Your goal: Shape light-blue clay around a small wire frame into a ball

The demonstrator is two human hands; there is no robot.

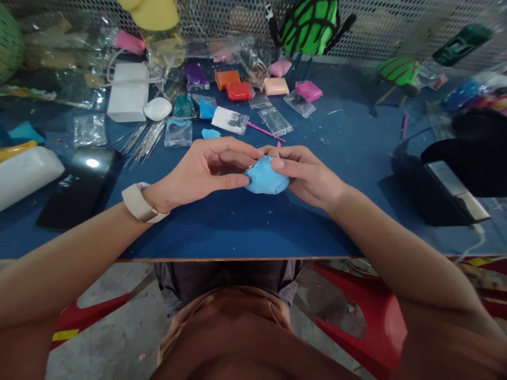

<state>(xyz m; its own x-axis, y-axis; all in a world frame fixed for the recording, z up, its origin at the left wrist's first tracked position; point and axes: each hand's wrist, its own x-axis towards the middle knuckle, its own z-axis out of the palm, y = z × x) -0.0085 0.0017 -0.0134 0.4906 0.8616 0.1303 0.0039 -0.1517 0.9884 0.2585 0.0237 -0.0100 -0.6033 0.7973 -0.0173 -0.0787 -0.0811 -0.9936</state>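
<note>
A lump of light blue clay (264, 179) sits between both hands just above the blue table (237, 227). My left hand (206, 171), with a pale watch on its wrist, pinches the lump's left side with thumb and fingers. My right hand (304, 171) grips the right side, its fingers curled over the top. A thin clear wrapper edge shows at the top of the lump.
Behind the hands lie small clay blocks, orange (227, 79), red (238, 91), pink (309, 91) and purple (195, 75), plus clear plastic bags (275, 121) and a pink stick (263, 131). A black phone (79, 184) lies left, a black device (439, 190) right. Red chair (368, 322) below.
</note>
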